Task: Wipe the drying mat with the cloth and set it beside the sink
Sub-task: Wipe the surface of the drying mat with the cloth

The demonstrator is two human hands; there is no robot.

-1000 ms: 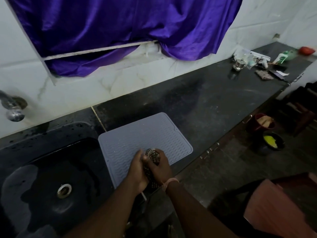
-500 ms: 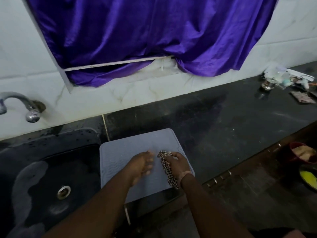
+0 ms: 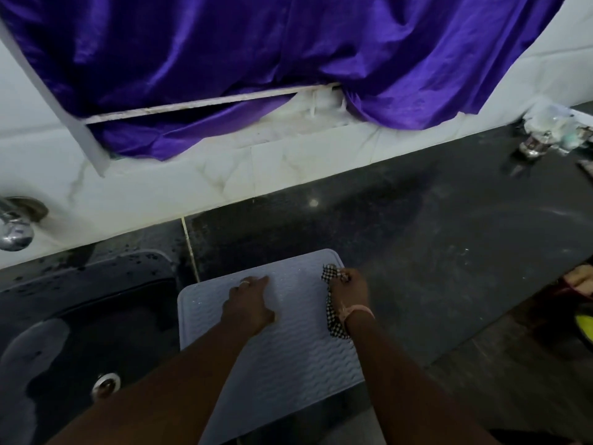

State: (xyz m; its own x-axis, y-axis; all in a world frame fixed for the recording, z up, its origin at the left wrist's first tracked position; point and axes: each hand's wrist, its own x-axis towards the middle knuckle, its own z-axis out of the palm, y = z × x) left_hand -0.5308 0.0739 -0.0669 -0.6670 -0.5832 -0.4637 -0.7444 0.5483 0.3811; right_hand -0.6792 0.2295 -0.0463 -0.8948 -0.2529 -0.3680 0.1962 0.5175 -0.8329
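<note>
A pale grey ribbed drying mat lies flat on the black counter, just right of the black sink; its near edge overhangs the counter front. My left hand rests flat on the mat's far left part, fingers straight and a ring showing. My right hand grips a bunched black-and-white checked cloth against the mat's far right edge. One end of the cloth pokes out past my fingers and the rest hangs under my wrist.
A chrome tap juts from the white tiled wall at left, above the sink with its drain. A purple curtain hangs over the wall. Small jars and clutter sit at the counter's far right. Bowls stand on the floor at right.
My hands have come apart: the left one left the cloth and moved onto the mat's far left, while the right carried the cloth to the far right edge. The camera tilted down and closer.
</note>
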